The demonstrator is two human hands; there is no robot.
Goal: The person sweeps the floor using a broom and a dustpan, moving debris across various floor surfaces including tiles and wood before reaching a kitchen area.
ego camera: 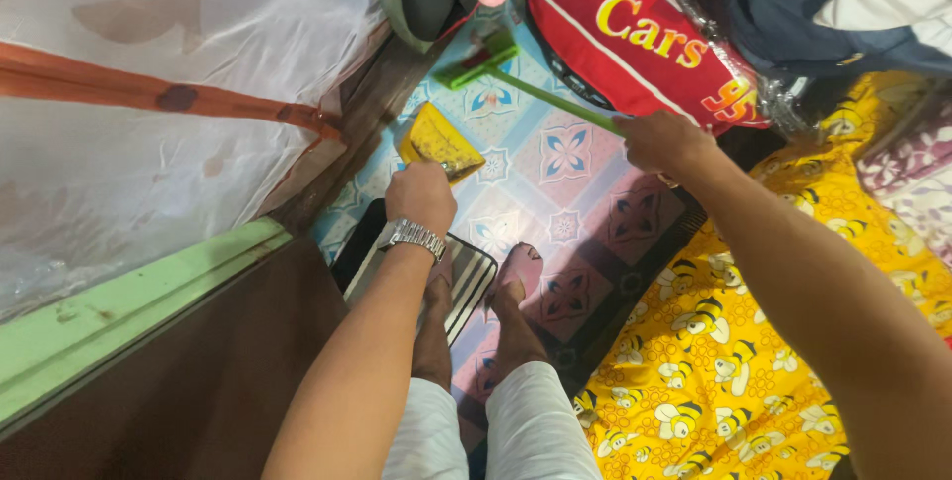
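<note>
Left hand grips the yellow plastic dustpan near the floor's wall edge; right hand fist-closed around the green broom stick, probably tight.

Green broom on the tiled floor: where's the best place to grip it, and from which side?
Grip the thin green handle near its upper end, where the right hand already closes round it from above. The broom head sits low on the floor, far from reach.
</note>
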